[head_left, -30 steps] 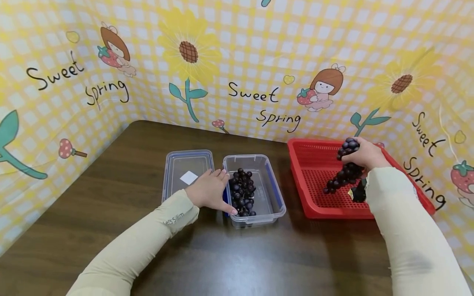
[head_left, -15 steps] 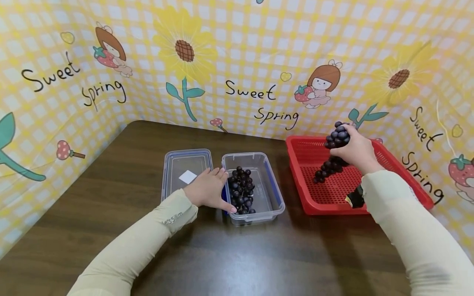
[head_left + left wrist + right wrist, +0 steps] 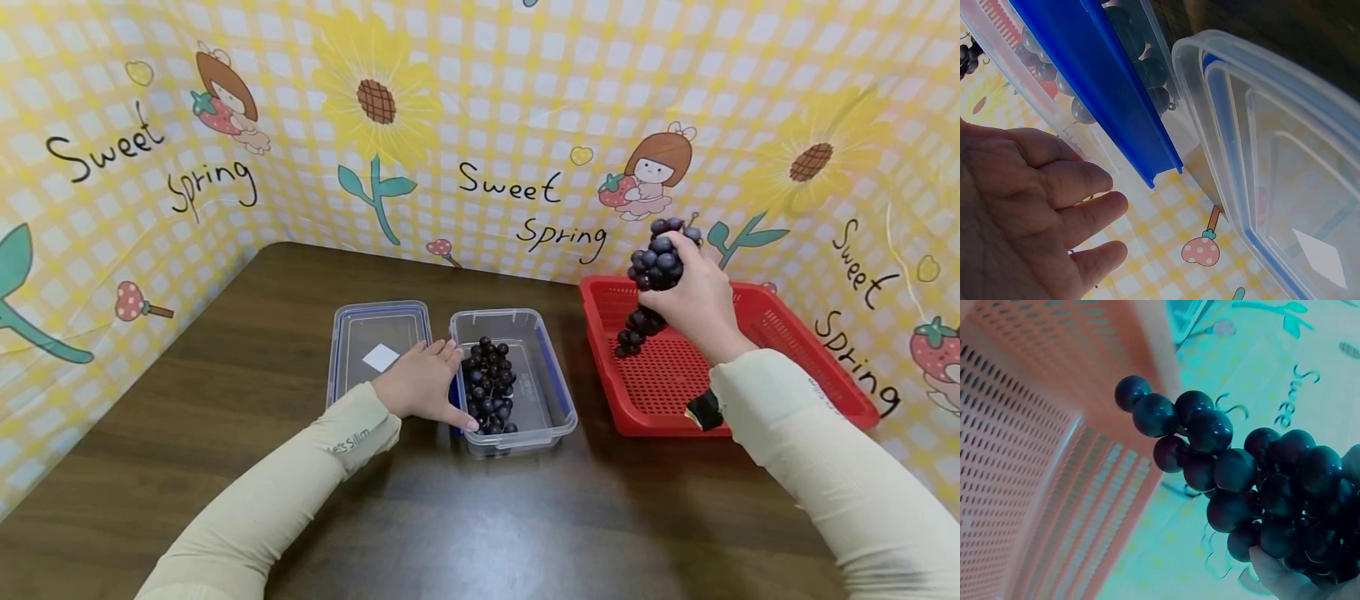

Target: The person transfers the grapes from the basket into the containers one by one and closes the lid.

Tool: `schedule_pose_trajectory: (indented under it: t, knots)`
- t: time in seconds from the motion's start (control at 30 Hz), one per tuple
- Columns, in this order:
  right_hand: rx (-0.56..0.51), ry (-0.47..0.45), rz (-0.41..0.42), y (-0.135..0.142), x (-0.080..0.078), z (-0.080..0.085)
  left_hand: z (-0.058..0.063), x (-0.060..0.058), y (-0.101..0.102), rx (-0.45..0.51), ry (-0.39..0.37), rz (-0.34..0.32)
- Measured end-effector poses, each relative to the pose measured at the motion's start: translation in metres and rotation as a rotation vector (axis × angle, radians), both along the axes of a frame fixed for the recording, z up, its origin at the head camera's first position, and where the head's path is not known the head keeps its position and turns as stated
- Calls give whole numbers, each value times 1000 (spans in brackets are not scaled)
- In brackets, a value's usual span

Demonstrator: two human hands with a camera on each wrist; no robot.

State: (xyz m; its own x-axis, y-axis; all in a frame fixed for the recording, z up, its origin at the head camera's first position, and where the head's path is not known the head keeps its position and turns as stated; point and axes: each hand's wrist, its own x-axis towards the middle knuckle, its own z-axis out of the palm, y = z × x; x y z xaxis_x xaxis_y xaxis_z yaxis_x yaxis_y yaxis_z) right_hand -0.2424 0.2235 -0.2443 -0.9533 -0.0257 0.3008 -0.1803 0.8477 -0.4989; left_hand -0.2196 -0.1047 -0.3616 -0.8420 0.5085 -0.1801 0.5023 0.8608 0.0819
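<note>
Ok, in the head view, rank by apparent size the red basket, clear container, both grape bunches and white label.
Red perforated basket
Clear container
Boxed grape bunch, held grape bunch: unsure, the right hand partly hides the latter
White label

Container: grapes left, free room right

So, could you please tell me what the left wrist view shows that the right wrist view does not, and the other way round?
Only the left wrist view shows the left hand, the blue latch, the white label and the grapes inside the box.

Only the right wrist view clearly shows the right hand.

Both share the bunch in that hand, the basket and the patterned cloth. A clear plastic corner atop the right wrist view is too cut off to call box or lid.
</note>
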Motion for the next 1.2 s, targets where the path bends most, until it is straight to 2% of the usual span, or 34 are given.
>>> schedule_pose_trajectory:
  t: [0.3,0.5,0.7,0.87,1.2]
  knots:
    - [-48,30,72,-33,8,1,-2,0,-1,12,1,-3]
    - [-63,71,151,-55,12,-3,-1,1,-1,18,5,-5]
    - [-64,30,224,-72,18,-11,-1,2,-2,15,11,-8]
    - [-57,-3,255,-80,24,-24,-2,1,-1,16,7,-7]
    - [-130,27,298,-88,36,-58,-2,1,-1,31,3,-1]
